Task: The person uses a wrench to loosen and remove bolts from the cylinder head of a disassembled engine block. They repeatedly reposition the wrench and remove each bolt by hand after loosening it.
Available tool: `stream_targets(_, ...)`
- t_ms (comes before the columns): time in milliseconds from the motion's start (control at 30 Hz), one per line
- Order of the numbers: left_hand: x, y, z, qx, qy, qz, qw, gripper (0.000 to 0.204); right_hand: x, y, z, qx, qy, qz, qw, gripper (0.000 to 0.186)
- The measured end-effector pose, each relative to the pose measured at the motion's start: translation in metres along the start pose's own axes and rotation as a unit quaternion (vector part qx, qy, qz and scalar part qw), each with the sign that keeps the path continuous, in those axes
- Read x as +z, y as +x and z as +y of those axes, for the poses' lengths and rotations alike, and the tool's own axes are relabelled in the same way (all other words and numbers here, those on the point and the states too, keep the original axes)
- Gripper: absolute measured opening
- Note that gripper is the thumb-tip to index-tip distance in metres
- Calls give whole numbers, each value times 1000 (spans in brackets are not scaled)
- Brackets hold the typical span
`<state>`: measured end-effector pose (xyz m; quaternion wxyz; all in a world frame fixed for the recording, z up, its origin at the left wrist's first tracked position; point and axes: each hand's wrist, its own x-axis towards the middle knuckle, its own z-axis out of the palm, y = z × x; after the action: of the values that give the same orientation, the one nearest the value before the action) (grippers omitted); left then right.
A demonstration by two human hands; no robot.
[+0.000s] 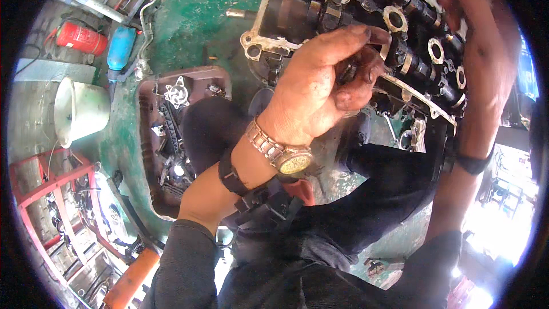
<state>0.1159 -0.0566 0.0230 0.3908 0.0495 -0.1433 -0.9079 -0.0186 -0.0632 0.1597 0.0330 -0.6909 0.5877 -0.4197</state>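
Note:
In front of me stands an open engine (273, 44), its dark, oily camshafts (413, 62) lying between pale ring-shaped openings along the top. My left hand (320, 83), with a metal wristwatch (294, 160) at its wrist, is raised over the engine's near edge. Its fingers are curled in, and anything inside them is too dark to make out. My right hand (472, 8) is at the engine's far right corner, smeared by motion, with its fingertips partly out of sight. A shiny metal piece shows beside it at the top rim.
A brown tray (150, 191) of metal engine parts sits on the green floor left of my knee. Farther left are a white bucket (86, 111), a red cylinder (82, 38), a blue bottle-like object (121, 47) and a red metal frame (54, 177).

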Motion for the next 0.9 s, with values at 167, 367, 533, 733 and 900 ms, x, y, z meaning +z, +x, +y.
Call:
stream_targets(167,4,-1,1,-6,40,6,999,47,-38,-58,63,108,234,-9,966,33)
stream_targets(367,6,1,4,1,33,-2,999,55,-38,-95,90,120,342,13,932,35)
stream_targets(533,3,2,4,6,29,-22,999,62,-48,-100,108,83,415,31,905,52)
stream_targets(733,6,0,5,0,31,-21,999,65,-51,-108,128,178,621,-57,761,60)
stream_targets(900,7,0,7,0,56,-36,998,65,-49,-106,128,132,608,-9,783,55)
